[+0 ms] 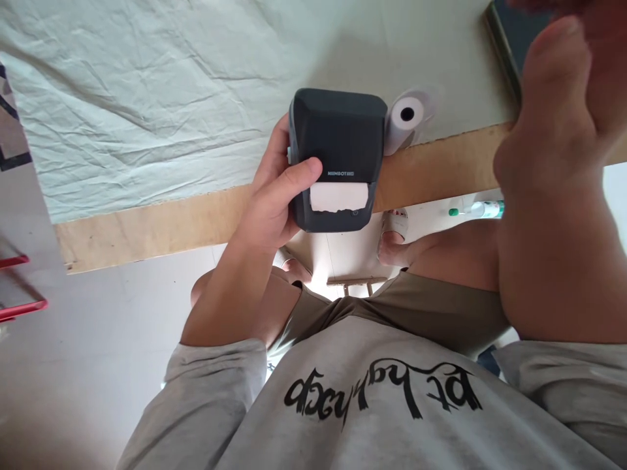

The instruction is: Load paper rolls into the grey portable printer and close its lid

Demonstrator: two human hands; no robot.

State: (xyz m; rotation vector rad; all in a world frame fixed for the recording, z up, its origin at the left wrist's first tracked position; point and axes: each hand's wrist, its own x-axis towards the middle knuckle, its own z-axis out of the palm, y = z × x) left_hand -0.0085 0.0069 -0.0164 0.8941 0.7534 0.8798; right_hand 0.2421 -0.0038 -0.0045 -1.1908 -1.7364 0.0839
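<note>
Cloth: a wrinkled pale cloth (147, 98) covers the table (147, 225); only a bare wooden strip shows along the near edge, and the far side is cut off by the frame.
Left hand: the left hand (272, 202) wraps a small dark printer (337, 156), thumb pressed across its front, fingers hidden behind it.
Printer: held over the table's near edge, a torn white paper strip (339, 196) sticking out of its slot.
Paper roll: a white roll (407, 117) lies on the table just beside the printer, partly hidden by it.
Right hand: the right hand (563, 124) is raised close to the camera, blurred and cut off at the top and right; I cannot tell its grip.
Dark slab: a dark flat object (509, 32) at the far right corner, mostly hidden by that hand.
</note>
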